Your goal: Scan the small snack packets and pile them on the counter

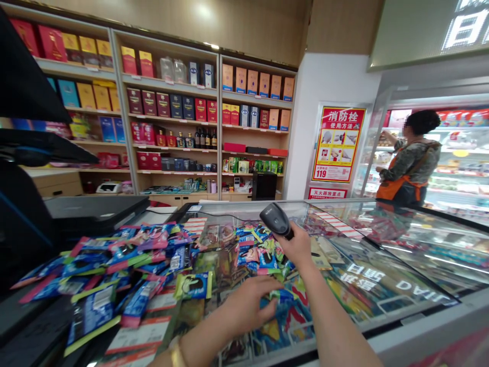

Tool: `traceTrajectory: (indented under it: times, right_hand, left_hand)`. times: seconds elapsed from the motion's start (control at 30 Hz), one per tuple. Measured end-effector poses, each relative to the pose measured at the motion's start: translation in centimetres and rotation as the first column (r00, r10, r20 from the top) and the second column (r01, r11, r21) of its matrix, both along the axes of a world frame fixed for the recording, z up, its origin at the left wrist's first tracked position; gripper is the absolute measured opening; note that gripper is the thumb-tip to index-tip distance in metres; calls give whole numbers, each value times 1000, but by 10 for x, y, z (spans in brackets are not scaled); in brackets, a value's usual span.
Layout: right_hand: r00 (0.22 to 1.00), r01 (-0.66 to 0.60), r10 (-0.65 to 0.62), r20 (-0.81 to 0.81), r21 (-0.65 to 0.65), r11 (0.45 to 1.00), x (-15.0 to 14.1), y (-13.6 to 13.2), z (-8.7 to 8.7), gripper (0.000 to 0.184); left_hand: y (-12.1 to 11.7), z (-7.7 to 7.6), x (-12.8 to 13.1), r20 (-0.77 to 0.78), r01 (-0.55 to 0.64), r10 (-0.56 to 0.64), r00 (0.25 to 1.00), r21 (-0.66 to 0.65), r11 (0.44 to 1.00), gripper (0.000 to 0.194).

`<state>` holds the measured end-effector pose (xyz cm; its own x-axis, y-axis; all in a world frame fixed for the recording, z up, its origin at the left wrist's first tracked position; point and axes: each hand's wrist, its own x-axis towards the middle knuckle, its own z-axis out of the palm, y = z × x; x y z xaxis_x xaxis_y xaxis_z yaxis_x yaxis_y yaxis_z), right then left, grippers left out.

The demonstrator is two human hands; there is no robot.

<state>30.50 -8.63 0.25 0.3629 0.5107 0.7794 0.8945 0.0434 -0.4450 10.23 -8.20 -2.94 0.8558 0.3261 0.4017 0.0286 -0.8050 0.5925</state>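
head view: right hand grips scanner; left hand, loosely spread, by one packet; left heap, right heap: which is finished is unclear.

Head cam, worn on person, faces forward and slightly down across the glass-topped counter; left hand and right hand close in, wall shelves farther back.
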Motion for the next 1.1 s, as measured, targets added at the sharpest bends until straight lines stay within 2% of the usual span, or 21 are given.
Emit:
traceTrajectory:
  times: [0.03,0.07,0.1,0.17,0.23,0.27,0.33,0.43,0.5,0.6,0.7,0.97,1.03,1.1]
  right_hand:
    - [1000,0,0,-7,-3,1000,1,0,0,32]
    - [1000,0,0,-15,-1,1000,2,0,0,32]
    - [1000,0,1,-22,5,1000,3,0,0,33]
    - [999,-2,3,-33,26,1000,5,0,-1,32]
    - [999,-10,12,-35,41,999,6,-1,0,31]
    - [999,-19,20,-34,44,999,6,-1,0,30]
    - [998,-60,61,-26,36,998,5,-3,2,28]
    - [980,-201,201,-2,-22,979,-1,-5,5,25]
    - [945,-324,326,22,-84,942,-8,-7,6,24]
    - [892,-431,448,52,-196,881,-21,-9,8,22]
    - [877,-437,473,84,-267,859,-30,-11,8,20]
    - [858,-466,513,35,-368,804,-36,-12,9,22]
    - [864,-456,502,38,-362,813,-37,-13,10,22]
    - [878,-426,475,64,-349,835,-37,-13,10,20]
  left_hand:
    - [3,1,1,74,-38,50,996,-151,988,33]
    - [7,1,2,141,-65,115,983,-317,946,30]
    - [12,1,3,202,-74,191,961,-479,874,30]
    - [24,3,3,293,-26,353,889,-736,676,37]
    - [36,5,1,351,73,485,801,-862,502,43]
    - [42,7,-1,374,125,536,757,-888,443,43]
    - [53,11,-5,415,208,614,672,-901,381,41]
    - [63,17,-12,457,240,677,576,-887,394,39]
    - [67,18,-15,473,212,693,544,-877,432,39]
    - [70,18,-17,496,162,712,498,-859,485,41]
    - [72,16,-17,514,149,715,474,-847,510,41]
    - [73,13,-18,516,148,708,481,-844,515,43]
    - [75,11,-19,532,137,691,489,-829,542,43]
    - [76,10,-21,538,37,678,501,-796,604,41]
